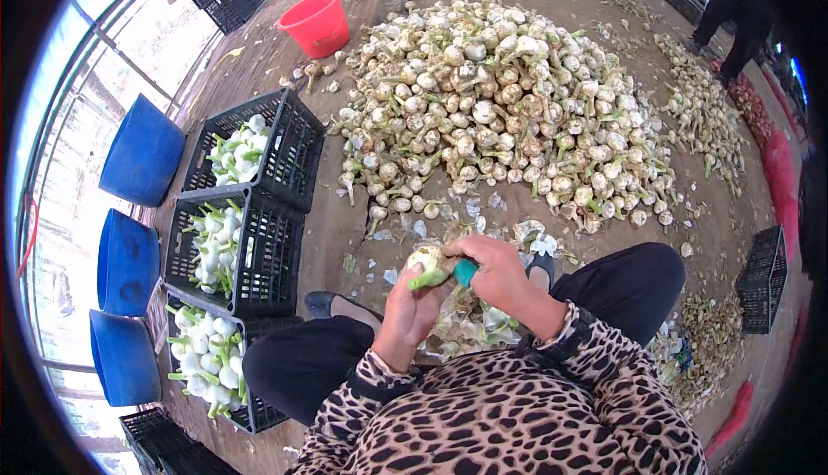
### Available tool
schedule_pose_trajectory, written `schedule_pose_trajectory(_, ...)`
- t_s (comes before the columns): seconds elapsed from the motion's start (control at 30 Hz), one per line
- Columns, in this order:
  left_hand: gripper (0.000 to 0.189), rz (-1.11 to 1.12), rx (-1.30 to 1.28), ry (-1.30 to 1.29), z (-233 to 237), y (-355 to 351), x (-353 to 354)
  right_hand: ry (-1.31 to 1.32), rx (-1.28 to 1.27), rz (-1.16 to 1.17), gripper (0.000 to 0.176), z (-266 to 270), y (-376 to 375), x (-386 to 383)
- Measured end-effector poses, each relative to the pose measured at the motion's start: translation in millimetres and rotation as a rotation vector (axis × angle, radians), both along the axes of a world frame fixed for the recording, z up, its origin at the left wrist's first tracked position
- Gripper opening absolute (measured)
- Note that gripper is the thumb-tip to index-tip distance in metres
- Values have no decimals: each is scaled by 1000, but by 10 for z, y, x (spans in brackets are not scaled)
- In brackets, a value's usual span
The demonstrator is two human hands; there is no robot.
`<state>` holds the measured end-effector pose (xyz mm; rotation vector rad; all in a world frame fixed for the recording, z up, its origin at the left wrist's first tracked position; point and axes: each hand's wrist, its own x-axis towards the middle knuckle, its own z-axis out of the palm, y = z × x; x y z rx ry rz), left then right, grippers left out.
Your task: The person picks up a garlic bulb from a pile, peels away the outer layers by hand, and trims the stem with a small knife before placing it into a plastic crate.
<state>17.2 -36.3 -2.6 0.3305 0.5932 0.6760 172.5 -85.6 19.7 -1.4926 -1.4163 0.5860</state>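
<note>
My left hand (408, 309) holds a garlic bulb (429, 263) from below, with its short green stem pointing toward me. My right hand (496, 272) is closed against the bulb's right side, its fingertips right at the outer skin. A teal-green piece (466, 271) shows at the thumb side of that hand; I cannot tell whether it is a thumb cover or a tool handle. Peeled skins and leaves (474, 324) lie on the ground beneath both hands, between my legs.
Ahead is a large heap of unpeeled garlic (500, 104). On the left, black crates (272, 251) hold cleaned white bulbs, beside blue tubs (128, 264). A red bucket (316, 28) stands behind. At right are a black crate (762, 281) and a standing person (733, 22).
</note>
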Motion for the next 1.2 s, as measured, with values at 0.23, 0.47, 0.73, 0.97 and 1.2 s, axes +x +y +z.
schedule_pose_trajectory(0.23,34,23,12,69,-13,-52,-25,-363,118,42,25,60,-34,15)
schedule_pose_trajectory(0.47,49,-290,11,81,80,20,-112,-457,84,0,24,3,7,170)
schedule_pose_trajectory(0.73,69,-302,336,204,302,-55,-81,-713,-401,-37,17,-579,-10,359)
schedule_pose_trajectory(0.97,62,-228,903,731,103,81,-130,357,-322,151,37,-229,46,194)
schedule_pose_trajectory(1.2,75,-148,1294,998,48,22,-168,562,-325,97,17,-108,180,60)
